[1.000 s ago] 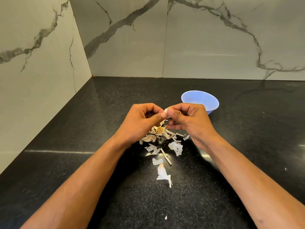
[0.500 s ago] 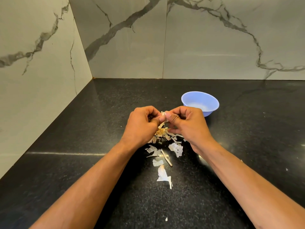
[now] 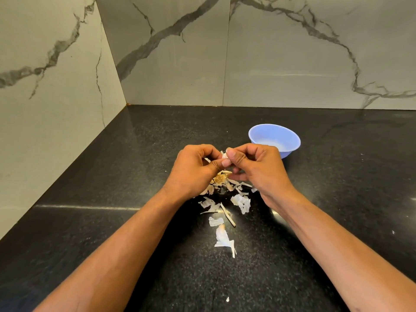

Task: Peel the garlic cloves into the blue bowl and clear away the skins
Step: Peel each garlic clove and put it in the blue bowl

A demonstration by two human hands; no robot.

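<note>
Where the black speckled stone counter [image 3: 135,176] holds the round blue plastic bowl [image 3: 274,139] far right, your left hand [image 3: 193,171] and right hand [image 3: 261,170] pinch one small white garlic clove [image 3: 224,156]; papery white skins [image 3: 225,212] lie near.

**Colours on the black counter**

The counter [image 3: 112,221] is black with fine pale speckles and has a glossy shine. The wall tiles [image 3: 292,52] are light grey-white with dark grey veins, like marble. The bowl [image 3: 290,140] is a soft blue, paler inside. The garlic skins [image 3: 242,202] are white and papery, some a little cream. The garlic root piece [image 3: 220,179] is tan and yellow-brown. A thin orange-brown line shows at the corner joint [image 3: 128,104].
</note>
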